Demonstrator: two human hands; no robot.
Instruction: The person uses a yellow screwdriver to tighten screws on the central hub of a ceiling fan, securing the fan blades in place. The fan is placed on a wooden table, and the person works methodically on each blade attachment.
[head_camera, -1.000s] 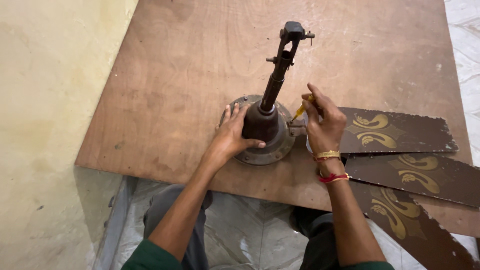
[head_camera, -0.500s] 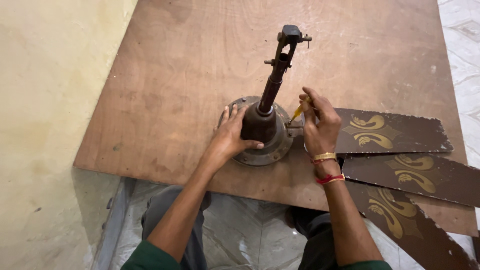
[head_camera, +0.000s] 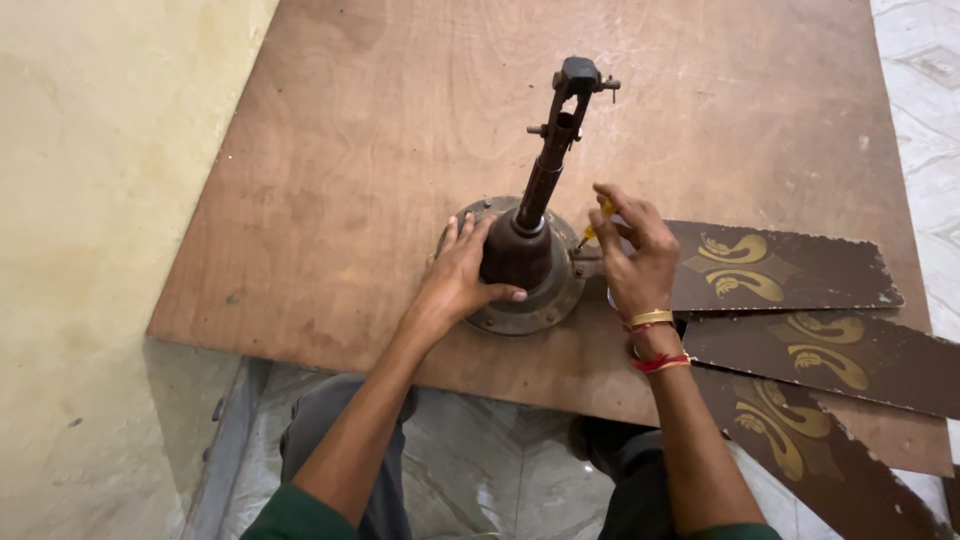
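Plywood board (head_camera: 330, 150), fan motor (head_camera: 520, 265) between hands.

Both forearms are bare, with dark green sleeves showing at the frame's 6 o'clock edge. The right wrist, at 6 o'clock from the right hand (head_camera: 632, 258), wears a gold bangle (head_camera: 650, 318) and a red thread band (head_camera: 661, 363). The trousers (head_camera: 345, 430) are grey.

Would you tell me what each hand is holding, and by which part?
The right hand grips a yellow-handled screwdriver by its handle. The left hand clasps the fan motor housing around its dark central dome.
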